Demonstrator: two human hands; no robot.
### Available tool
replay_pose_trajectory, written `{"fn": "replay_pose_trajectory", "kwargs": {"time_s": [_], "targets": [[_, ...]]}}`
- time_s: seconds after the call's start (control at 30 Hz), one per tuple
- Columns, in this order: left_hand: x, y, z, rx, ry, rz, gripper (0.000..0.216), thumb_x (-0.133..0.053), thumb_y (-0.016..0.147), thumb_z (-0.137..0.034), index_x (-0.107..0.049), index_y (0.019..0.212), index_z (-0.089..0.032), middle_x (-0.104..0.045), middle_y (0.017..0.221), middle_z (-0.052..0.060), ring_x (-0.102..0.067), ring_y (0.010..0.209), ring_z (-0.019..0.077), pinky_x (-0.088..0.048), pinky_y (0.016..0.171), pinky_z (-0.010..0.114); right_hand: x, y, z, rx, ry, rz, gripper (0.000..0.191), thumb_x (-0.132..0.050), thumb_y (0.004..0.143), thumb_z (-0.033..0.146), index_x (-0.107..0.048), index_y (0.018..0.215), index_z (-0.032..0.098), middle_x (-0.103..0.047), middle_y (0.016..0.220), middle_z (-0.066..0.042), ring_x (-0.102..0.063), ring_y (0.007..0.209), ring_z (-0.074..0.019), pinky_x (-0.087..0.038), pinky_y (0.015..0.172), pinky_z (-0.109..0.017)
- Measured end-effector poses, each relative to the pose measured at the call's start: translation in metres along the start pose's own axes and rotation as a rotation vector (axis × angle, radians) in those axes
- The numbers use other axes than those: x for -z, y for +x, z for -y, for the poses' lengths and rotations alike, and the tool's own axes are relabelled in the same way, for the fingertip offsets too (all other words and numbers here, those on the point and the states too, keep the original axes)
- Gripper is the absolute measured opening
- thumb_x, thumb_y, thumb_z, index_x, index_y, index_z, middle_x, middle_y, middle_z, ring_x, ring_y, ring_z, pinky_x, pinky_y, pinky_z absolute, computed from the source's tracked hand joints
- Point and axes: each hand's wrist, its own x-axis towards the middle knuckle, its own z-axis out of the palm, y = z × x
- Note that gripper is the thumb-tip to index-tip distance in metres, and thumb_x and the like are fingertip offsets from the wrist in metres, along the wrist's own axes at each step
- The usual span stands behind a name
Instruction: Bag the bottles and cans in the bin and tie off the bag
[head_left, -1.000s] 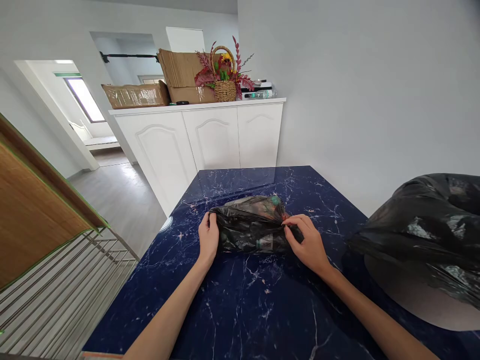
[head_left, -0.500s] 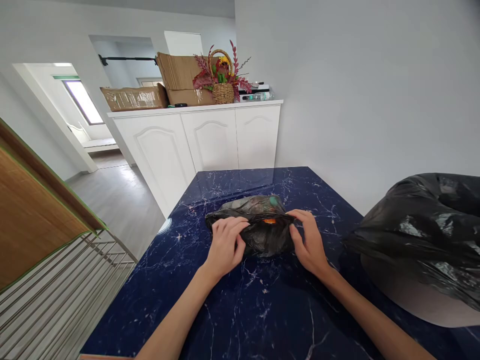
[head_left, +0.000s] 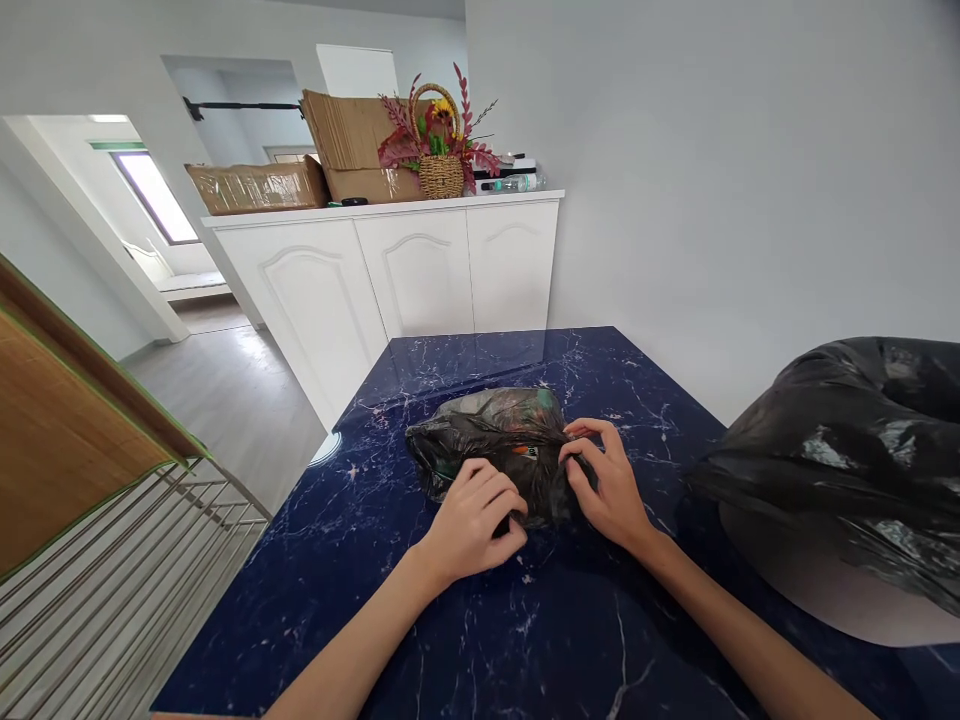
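Note:
A thin black plastic bag (head_left: 480, 420) lies on the blue marbled tabletop, with things inside showing faintly through it. An orange bit and a green patch are visible through the film; what they belong to I cannot make out. My left hand (head_left: 476, 520) is closed on the bag's near side, fingers curled over the plastic, their tips partly hidden. At the bag's right end, my right hand (head_left: 609, 490) grips a gathered fold between thumb and fingers.
To the right, a large black bag (head_left: 840, 430) covers a pale rounded container (head_left: 810, 590) on the table (head_left: 337, 600). A white cabinet (head_left: 315, 290) stands beyond, carrying cardboard boxes (head_left: 255, 188) and a flower basket (head_left: 441, 176). A metal rack (head_left: 135, 570) is at left.
My left hand has moved from the bag's upper left edge down and right to its near side. My right hand has shifted slightly left, and the bag's opening looks more folded together.

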Motion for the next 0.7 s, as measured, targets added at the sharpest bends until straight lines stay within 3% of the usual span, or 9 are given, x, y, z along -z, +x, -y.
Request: {"fn": "replay_pose_trajectory", "kwargs": {"time_s": [0.1, 0.2, 0.27, 0.33, 0.4, 0.57, 0.7], "targets": [[-0.006, -0.001, -0.012, -0.037, -0.151, 0.092, 0.022, -0.055, 0.087, -0.013, -0.066, 0.104, -0.023, -0.071, 0.077, 0.001, -0.066, 0.069, 0.0187, -0.055, 0.081, 0.037, 0.002, 0.0, 0.0, -0.002, 0.02, 0.007, 0.019, -0.047, 0.107, 0.026, -0.066, 0.108, 0.028, -0.054, 0.127, -0.012, -0.056, 0.124, -0.0323, -0.051, 0.104, -0.056], [-0.008, -0.004, -0.019, -0.073, -0.272, 0.138, 0.043, -0.061, 0.086, -0.032, -0.064, 0.127, -0.021, -0.074, 0.081, 0.003, -0.069, 0.067, 0.0213, -0.055, 0.068, 0.036, 0.003, 0.0, 0.003, 0.011, 0.04, 0.033, 0.024, -0.045, 0.109, 0.029, -0.069, 0.114, 0.029, -0.053, 0.129, -0.012, -0.056, 0.126, -0.0318, -0.05, 0.106, -0.056], [-0.004, -0.003, -0.018, -0.067, -0.245, 0.07, 0.046, -0.059, 0.089, -0.036, -0.063, 0.132, -0.02, -0.077, 0.094, 0.008, -0.073, 0.08, 0.0252, -0.057, 0.073, 0.04, 0.004, 0.0, 0.005, 0.022, 0.051, 0.058, 0.026, -0.045, 0.11, 0.03, -0.071, 0.11, 0.029, -0.054, 0.13, -0.012, -0.056, 0.126, -0.0314, -0.051, 0.107, -0.055], [0.0, -0.001, -0.015, -0.01, -0.167, -0.016, 0.037, -0.05, 0.097, -0.029, -0.064, 0.13, -0.02, -0.078, 0.111, 0.013, -0.074, 0.097, 0.0279, -0.057, 0.085, 0.044, 0.004, 0.0, 0.007, 0.028, 0.059, 0.085, 0.028, -0.046, 0.11, 0.032, -0.072, 0.101, 0.027, -0.054, 0.131, -0.012, -0.057, 0.125, -0.0314, -0.051, 0.107, -0.054], [0.003, 0.0, -0.009, 0.066, -0.092, -0.058, 0.032, -0.042, 0.104, -0.02, -0.065, 0.126, -0.02, -0.079, 0.114, 0.013, -0.074, 0.1, 0.0263, -0.055, 0.09, 0.045, 0.004, -0.001, 0.008, 0.027, 0.062, 0.106, 0.033, -0.045, 0.11, 0.033, -0.072, 0.091, 0.026, -0.056, 0.131, -0.012, -0.058, 0.125, -0.0317, -0.052, 0.106, -0.054], [0.0, -0.004, 0.008, 0.165, 0.171, -0.022, 0.027, -0.042, 0.111, -0.022, -0.068, 0.112, -0.021, -0.079, 0.08, 0.002, -0.068, 0.062, 0.0172, -0.053, 0.077, 0.035, 0.003, -0.002, 0.006, 0.01, 0.055, 0.115, 0.046, -0.041, 0.112, 0.03, -0.068, 0.075, 0.024, -0.058, 0.132, -0.011, -0.058, 0.126, -0.0324, -0.051, 0.105, -0.054], [-0.003, -0.015, 0.024, 0.242, 0.286, -0.01, 0.024, -0.05, 0.11, -0.028, -0.068, 0.095, -0.023, -0.064, 0.055, -0.004, -0.057, 0.043, 0.0156, -0.037, 0.053, 0.031, 0.001, -0.001, 0.004, 0.005, 0.032, 0.09, 0.05, -0.047, 0.112, 0.029, -0.059, 0.064, 0.022, -0.061, 0.128, -0.011, -0.058, 0.124, -0.0325, -0.051, 0.101, -0.053]]}}
